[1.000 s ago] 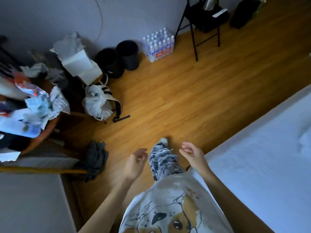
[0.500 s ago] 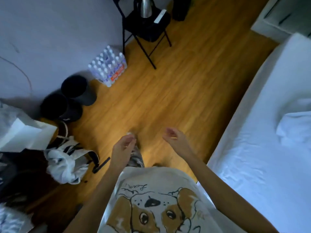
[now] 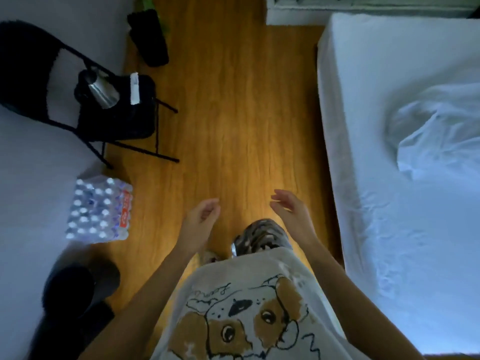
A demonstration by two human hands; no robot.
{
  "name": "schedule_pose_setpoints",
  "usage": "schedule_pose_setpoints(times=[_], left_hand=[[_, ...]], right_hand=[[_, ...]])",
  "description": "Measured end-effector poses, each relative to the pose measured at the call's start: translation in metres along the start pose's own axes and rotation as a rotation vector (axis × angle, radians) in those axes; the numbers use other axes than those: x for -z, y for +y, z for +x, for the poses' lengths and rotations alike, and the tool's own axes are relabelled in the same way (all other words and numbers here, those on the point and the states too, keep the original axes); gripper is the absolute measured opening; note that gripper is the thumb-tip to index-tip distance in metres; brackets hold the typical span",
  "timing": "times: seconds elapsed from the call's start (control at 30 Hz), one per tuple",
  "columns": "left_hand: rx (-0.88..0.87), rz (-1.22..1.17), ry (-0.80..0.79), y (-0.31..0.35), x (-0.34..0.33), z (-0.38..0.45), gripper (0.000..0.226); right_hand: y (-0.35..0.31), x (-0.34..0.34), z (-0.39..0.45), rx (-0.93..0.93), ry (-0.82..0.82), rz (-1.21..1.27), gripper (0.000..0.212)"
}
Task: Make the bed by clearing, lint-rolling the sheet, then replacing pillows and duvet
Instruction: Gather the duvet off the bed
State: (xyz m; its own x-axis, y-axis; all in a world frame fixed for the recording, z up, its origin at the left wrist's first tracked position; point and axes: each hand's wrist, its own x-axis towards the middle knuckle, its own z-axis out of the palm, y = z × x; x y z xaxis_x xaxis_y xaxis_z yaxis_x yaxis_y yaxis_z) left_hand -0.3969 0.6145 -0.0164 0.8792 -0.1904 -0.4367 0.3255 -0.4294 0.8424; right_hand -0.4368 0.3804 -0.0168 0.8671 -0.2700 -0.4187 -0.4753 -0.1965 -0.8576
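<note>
White sheet (image 3: pixel 405 209), empty hands (image 3: pixel 200 219) beside bed (image 3: pixel 335 141)

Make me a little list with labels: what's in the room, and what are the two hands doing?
bed: white-sheeted mattress, on the person's right
on bed: crumpled white bedding
floor: orange-brown wood planks
left hand: held out in front, fingers loosely curled, holding nothing
right hand: held out in front, fingers relaxed, holding nothing
chair: black folding chair by the wall, with a silver kettle on it
water: shrink-wrapped pack of plastic bottles on the floor
</note>
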Motion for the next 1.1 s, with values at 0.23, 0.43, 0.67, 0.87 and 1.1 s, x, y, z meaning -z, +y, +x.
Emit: schedule_pose_setpoints(times=[0.23, 0.43, 0.67, 0.87, 1.1], left_hand=[[0.013, 0.017, -0.053, 0.070, -0.005, 0.176, 0.015], [0.023, -0.001, -0.036, 0.167, -0.046, 0.327, 0.018], [-0.080, 0.072, -0.156, 0.294, -0.081, 0.507, 0.017], [-0.106, 0.139, -0.299, 0.367, -0.112, 0.669, 0.014], [-0.134, 0.186, -0.504, 0.481, -0.138, 0.875, 0.018]], right_hand=[[-0.045, 0.026, 0.146, -0.005, 0.137, 0.074, 0.023], [-0.098, 0.089, 0.306, -0.024, 0.086, 0.087, 0.023], [-0.162, 0.172, 0.453, -0.059, 0.163, 0.085, 0.031], [-0.187, 0.225, 0.566, -0.192, 0.342, 0.159, 0.029], [-0.247, 0.271, 0.722, -0.304, 0.627, 0.248, 0.028]])
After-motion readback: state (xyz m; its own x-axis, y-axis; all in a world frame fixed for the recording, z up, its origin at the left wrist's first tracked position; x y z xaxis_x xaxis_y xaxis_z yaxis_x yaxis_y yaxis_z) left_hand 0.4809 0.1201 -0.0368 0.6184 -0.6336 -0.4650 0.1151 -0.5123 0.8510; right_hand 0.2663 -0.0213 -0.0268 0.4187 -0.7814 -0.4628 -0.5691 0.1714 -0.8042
